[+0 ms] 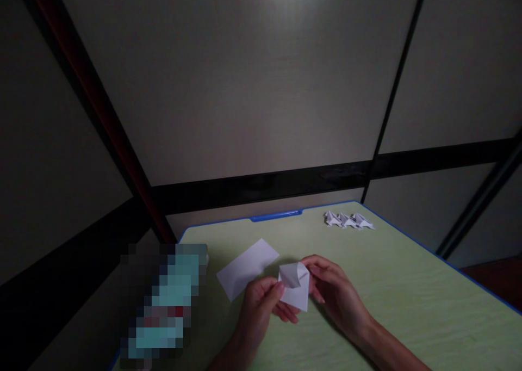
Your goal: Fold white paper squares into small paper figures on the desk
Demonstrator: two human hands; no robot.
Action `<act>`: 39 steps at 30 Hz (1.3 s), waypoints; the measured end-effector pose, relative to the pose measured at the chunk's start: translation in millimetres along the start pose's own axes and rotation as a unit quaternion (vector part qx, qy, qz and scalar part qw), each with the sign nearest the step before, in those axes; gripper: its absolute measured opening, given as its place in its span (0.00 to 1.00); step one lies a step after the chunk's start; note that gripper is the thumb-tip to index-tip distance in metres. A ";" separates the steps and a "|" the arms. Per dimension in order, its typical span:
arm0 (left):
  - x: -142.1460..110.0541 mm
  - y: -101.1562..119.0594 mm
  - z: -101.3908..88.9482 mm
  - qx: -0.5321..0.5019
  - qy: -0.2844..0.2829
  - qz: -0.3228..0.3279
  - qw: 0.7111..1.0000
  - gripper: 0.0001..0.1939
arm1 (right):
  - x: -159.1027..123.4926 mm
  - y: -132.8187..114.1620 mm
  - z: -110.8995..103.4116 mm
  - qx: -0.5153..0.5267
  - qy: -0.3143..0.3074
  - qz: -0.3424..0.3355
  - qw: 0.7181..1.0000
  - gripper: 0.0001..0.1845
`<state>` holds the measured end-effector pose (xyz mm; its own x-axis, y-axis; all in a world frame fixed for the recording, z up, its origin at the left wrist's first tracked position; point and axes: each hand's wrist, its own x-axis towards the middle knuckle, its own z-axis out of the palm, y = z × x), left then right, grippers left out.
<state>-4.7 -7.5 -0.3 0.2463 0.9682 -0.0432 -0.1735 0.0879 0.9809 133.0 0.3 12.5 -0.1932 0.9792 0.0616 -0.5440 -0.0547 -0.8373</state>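
A small sheet of white paper [297, 297] is held up over the table, folded, with a flap raised along its top. My left hand [260, 301] pinches its left edge, thumb in front and fingers behind. At the upper right corner, my right hand [336, 289] holds the paper with curled fingers; some fingertips are hidden behind it. Left of the held piece lies a flat white paper strip [247, 267] on the table.
The pale green table [408, 305] has a blue rim and a blue handle-like piece [277, 216] at its far edge. Several folded paper figures [348, 220] stand in a row at the back right. A blurred-out teal object [175, 289] is at the left. Wall panels [261, 88] rise behind.
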 end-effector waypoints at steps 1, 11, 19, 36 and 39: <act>0.0 0.2 -0.1 -0.001 0.002 0.001 1.000 0.16 | 1.1 0.2 0.0 0.029 -0.012 0.018 0.999 0.06; -1.0 -0.5 1.5 0.025 0.004 0.010 1.000 0.17 | 1.6 6.8 -3.1 0.075 -0.041 0.093 0.992 0.12; -6.6 2.0 8.2 0.081 0.048 0.033 0.995 0.16 | 0.2 2.3 -1.3 -0.044 -0.008 0.083 0.996 0.14; -13.9 2.9 5.9 0.291 0.124 0.144 0.938 0.14 | -3.1 2.3 2.4 -0.050 -0.009 0.061 0.997 0.14; -14.3 3.3 5.3 0.288 0.132 0.160 0.935 0.13 | -4.8 -0.3 2.7 -0.032 -0.032 0.057 0.997 0.11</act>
<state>-3.7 -22.3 4.5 0.0134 0.9539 0.2999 0.3620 -0.2843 0.8878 131.8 -4.9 14.0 -0.3041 0.9526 -0.0036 -0.4619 -0.1508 -0.8740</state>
